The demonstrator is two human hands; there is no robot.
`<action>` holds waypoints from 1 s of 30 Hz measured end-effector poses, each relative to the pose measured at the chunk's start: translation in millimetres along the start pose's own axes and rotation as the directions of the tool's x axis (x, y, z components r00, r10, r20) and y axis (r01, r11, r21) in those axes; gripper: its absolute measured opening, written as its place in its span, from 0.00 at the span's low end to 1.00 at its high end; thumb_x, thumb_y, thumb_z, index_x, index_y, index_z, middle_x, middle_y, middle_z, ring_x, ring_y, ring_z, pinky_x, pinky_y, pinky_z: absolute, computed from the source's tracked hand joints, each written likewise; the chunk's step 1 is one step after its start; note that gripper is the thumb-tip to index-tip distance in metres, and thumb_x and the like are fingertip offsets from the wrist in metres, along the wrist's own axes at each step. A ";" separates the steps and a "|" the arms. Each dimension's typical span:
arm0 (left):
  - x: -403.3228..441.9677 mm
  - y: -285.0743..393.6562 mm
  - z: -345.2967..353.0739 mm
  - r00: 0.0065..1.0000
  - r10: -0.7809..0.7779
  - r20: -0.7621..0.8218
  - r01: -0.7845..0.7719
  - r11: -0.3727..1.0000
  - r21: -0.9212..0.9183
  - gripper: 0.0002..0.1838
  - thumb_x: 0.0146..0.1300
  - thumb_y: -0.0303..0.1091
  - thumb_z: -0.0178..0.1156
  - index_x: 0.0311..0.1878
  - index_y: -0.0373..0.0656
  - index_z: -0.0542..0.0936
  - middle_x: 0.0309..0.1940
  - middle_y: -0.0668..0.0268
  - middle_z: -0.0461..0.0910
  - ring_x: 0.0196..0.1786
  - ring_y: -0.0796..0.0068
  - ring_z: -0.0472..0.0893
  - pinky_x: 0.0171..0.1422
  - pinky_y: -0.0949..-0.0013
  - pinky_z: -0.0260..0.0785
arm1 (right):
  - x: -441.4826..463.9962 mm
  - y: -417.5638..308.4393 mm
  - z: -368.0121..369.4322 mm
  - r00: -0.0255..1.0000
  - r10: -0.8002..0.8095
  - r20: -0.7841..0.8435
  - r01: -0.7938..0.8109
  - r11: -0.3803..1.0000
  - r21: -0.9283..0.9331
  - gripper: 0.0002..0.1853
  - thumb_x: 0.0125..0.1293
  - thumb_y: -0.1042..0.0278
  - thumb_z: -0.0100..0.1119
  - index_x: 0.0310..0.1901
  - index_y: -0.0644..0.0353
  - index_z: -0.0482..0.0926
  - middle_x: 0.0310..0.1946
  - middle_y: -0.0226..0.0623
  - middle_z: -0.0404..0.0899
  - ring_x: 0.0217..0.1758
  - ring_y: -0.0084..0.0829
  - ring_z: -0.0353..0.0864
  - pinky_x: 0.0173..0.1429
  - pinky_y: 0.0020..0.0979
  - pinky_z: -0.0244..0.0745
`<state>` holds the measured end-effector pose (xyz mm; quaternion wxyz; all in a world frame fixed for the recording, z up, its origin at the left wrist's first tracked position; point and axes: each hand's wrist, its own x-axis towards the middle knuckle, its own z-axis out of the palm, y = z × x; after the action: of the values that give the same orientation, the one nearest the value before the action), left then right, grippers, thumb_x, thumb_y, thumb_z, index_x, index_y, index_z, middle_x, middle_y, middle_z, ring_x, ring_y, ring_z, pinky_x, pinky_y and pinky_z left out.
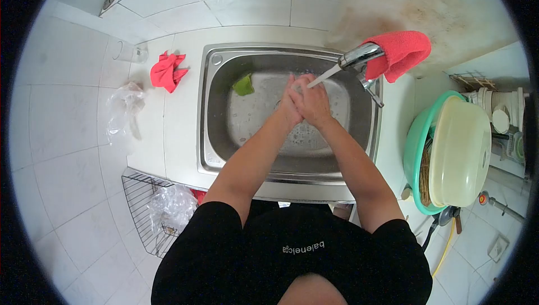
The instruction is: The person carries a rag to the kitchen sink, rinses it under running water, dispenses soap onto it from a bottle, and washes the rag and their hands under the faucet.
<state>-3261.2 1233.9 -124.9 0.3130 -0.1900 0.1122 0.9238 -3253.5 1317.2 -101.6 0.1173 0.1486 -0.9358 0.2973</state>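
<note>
My left hand [289, 103] and my right hand [315, 101] are pressed against each other over the stainless steel sink [236, 148]. Water from the chrome faucet [359, 55] runs onto them. The right hand lies partly over the left, hiding some of its fingers; the visible fingers of both look stretched out towards the back of the sink. No object shows between them. To their left, a piece of green sponge or cloth [243, 85] sits in the basin. A red cloth [400, 52] is draped over the faucet.
Left of the sink are another red cloth [167, 71], a clear glass [130, 52] and a plastic bag [124, 108]. A wire rack [135, 190] with another bag stands lower left. At right, a cream basin [460, 150] leans in a green basin [412, 153].
</note>
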 end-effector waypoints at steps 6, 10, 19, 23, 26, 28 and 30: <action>19.4 -13.2 -17.0 0.968 0.132 -0.212 -0.115 0.989 0.091 0.26 0.58 0.57 0.38 0.45 0.44 0.68 0.44 0.60 0.70 0.48 0.66 0.69 0.49 0.61 0.63 | 11.8 12.9 9.3 0.998 0.034 0.043 -0.034 0.999 0.012 0.12 0.52 0.59 0.49 0.26 0.60 0.70 0.29 0.41 0.68 0.39 0.43 0.67 0.41 0.38 0.63; 26.8 -15.8 -32.1 0.945 0.174 -0.277 -0.134 0.979 0.157 0.25 0.59 0.56 0.39 0.44 0.43 0.68 0.43 0.61 0.71 0.46 0.66 0.70 0.47 0.62 0.65 | 20.3 16.3 15.2 0.961 0.184 0.209 -0.202 0.977 0.066 0.13 0.54 0.59 0.46 0.27 0.62 0.72 0.29 0.44 0.70 0.38 0.44 0.68 0.41 0.36 0.64; 2.9 -3.8 -8.3 0.797 0.385 -0.466 0.012 0.760 0.649 0.26 0.57 0.54 0.41 0.49 0.42 0.65 0.49 0.60 0.67 0.48 0.63 0.69 0.48 0.57 0.63 | 21.7 33.3 37.3 0.660 0.673 0.335 -0.621 0.237 0.747 0.12 0.53 0.59 0.54 0.32 0.59 0.73 0.33 0.37 0.71 0.40 0.37 0.70 0.44 0.32 0.64; -5.9 10.6 1.8 0.943 -0.015 -0.334 0.120 0.948 0.295 0.30 0.56 0.61 0.38 0.51 0.45 0.63 0.50 0.60 0.64 0.51 0.61 0.67 0.55 0.56 0.59 | 11.1 19.1 18.3 0.965 0.263 -0.011 -0.237 0.888 0.393 0.13 0.52 0.60 0.54 0.35 0.58 0.70 0.35 0.39 0.69 0.41 0.38 0.69 0.45 0.33 0.63; -4.9 15.2 0.9 0.986 -0.094 -0.135 0.108 0.989 0.101 0.30 0.56 0.61 0.35 0.49 0.45 0.66 0.46 0.60 0.68 0.50 0.61 0.68 0.56 0.57 0.59 | -0.5 7.2 5.3 0.991 0.101 -0.085 -0.077 0.965 0.252 0.13 0.51 0.60 0.53 0.34 0.59 0.70 0.32 0.41 0.70 0.40 0.40 0.69 0.44 0.35 0.64; 3.4 8.9 -6.7 0.994 -0.104 -0.026 0.106 0.989 0.100 0.28 0.58 0.58 0.35 0.48 0.43 0.67 0.47 0.60 0.69 0.51 0.59 0.68 0.57 0.56 0.58 | -5.4 2.0 -3.0 0.988 -0.072 -0.138 0.086 0.992 0.093 0.13 0.51 0.60 0.52 0.33 0.60 0.70 0.30 0.42 0.70 0.39 0.43 0.69 0.43 0.37 0.65; 20.9 -4.9 -31.7 0.958 0.056 0.281 -0.053 0.998 -0.018 0.25 0.60 0.52 0.33 0.43 0.42 0.70 0.41 0.59 0.72 0.47 0.61 0.70 0.54 0.58 0.61 | -3.3 2.8 -1.6 0.974 -0.161 -0.157 0.164 0.986 0.010 0.13 0.50 0.60 0.51 0.33 0.61 0.70 0.28 0.42 0.71 0.39 0.44 0.70 0.43 0.38 0.65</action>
<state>-3264.5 1238.5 -162.8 0.2990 -0.0554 0.0671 0.9503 -3251.2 1321.0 -102.8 0.2124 0.2022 -0.9051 0.3080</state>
